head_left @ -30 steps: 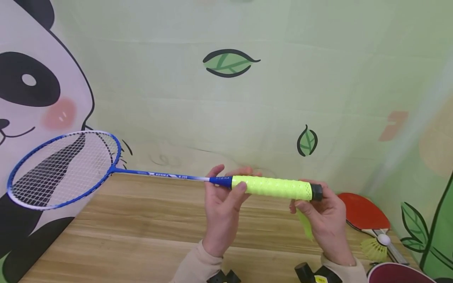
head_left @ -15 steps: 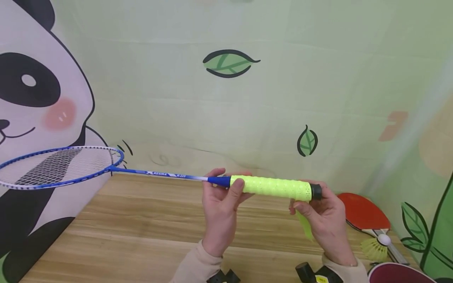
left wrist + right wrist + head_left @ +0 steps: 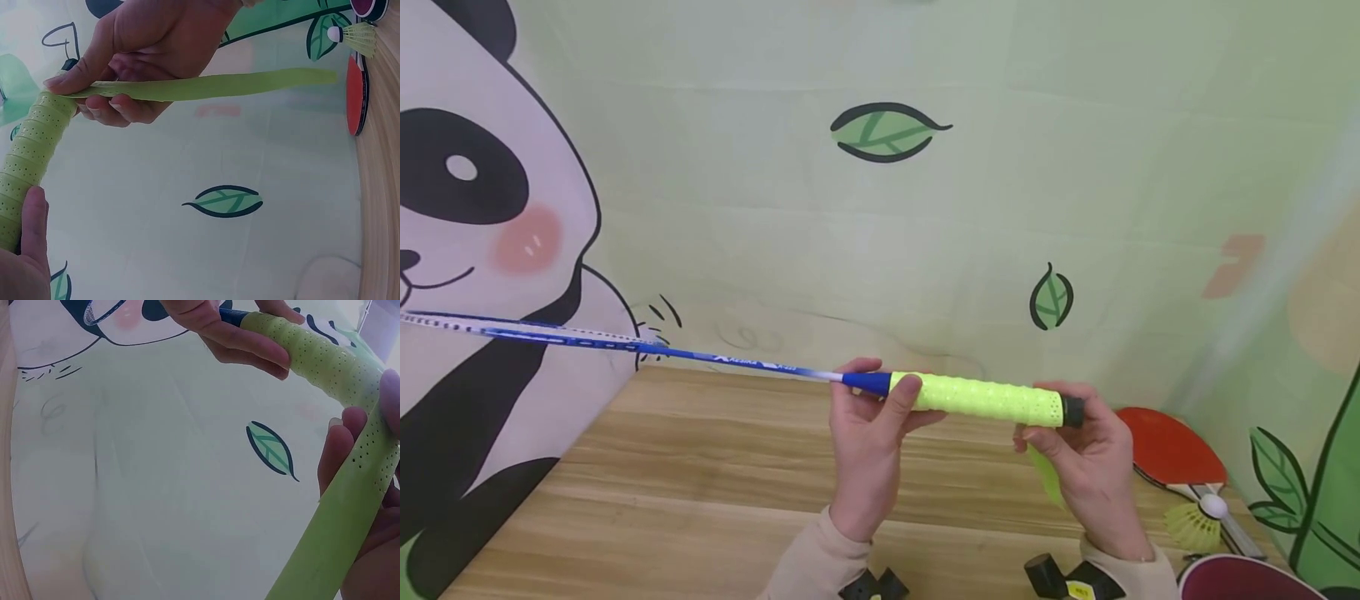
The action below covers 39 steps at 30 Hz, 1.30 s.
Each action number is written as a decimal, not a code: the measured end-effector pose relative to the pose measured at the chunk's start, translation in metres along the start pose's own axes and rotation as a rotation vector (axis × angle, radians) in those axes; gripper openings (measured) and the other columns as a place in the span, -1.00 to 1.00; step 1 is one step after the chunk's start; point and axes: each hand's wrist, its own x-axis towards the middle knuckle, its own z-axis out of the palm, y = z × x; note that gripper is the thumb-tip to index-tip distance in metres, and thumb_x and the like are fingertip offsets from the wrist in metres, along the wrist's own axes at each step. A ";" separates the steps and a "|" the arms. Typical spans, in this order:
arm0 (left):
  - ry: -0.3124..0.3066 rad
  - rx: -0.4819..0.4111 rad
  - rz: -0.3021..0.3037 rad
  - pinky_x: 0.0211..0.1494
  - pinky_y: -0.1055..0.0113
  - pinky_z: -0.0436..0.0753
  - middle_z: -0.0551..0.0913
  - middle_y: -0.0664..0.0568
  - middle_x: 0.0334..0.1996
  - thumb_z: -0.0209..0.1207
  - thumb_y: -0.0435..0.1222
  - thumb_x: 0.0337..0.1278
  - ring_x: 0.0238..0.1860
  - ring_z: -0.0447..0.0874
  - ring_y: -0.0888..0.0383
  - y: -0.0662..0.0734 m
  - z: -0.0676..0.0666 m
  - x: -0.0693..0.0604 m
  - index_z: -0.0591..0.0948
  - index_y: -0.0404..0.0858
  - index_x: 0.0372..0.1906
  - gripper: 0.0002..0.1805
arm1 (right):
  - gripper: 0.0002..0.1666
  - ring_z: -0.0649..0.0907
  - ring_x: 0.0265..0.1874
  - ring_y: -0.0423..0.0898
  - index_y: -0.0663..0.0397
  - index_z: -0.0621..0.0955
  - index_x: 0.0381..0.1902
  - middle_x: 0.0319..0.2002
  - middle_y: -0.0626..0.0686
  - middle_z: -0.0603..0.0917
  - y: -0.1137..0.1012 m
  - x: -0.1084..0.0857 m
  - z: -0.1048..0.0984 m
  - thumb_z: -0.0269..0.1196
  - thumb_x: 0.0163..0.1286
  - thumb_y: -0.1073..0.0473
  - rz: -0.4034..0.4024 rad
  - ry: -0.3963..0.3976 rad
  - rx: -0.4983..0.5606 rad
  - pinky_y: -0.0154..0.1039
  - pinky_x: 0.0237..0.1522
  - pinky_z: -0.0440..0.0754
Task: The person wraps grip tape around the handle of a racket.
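A blue and white badminton racket [image 3: 741, 362] is held level above the table, its head seen nearly edge-on at the left. Yellow-green perforated overgrip tape [image 3: 977, 395] is wound round its handle up to the black butt cap [image 3: 1072, 411]. My left hand [image 3: 868, 458] grips the handle at the blue cone, thumb on the wrapped part. Near the butt end, my right hand [image 3: 1093, 475] pinches the tape between thumb and fingers. The tape's loose tail [image 3: 212, 86] runs free from that pinch in the left wrist view, and hangs down in the head view.
On the wooden table [image 3: 700, 500], a red table tennis bat [image 3: 1168, 450] lies at the right with a yellow shuttlecock [image 3: 1197, 523] by its handle. A dark red round container [image 3: 1247, 579] stands at the front right. A printed panda backdrop [image 3: 925, 233] hangs behind.
The racket has turned about its long axis, its head going from a wide oval to almost edge-on. Both hands keep their places on the handle.
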 end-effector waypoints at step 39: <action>-0.055 0.019 0.061 -0.08 0.02 0.70 0.69 -0.10 -0.18 0.17 -0.49 0.25 -0.19 0.71 0.06 0.000 -0.002 0.000 0.24 -0.25 0.03 -0.60 | -0.65 0.63 -0.49 -0.07 0.52 0.44 -0.03 -0.40 0.16 0.62 -0.001 0.002 -0.004 0.27 0.26 0.50 0.015 -0.017 -0.061 -0.28 -0.40 0.70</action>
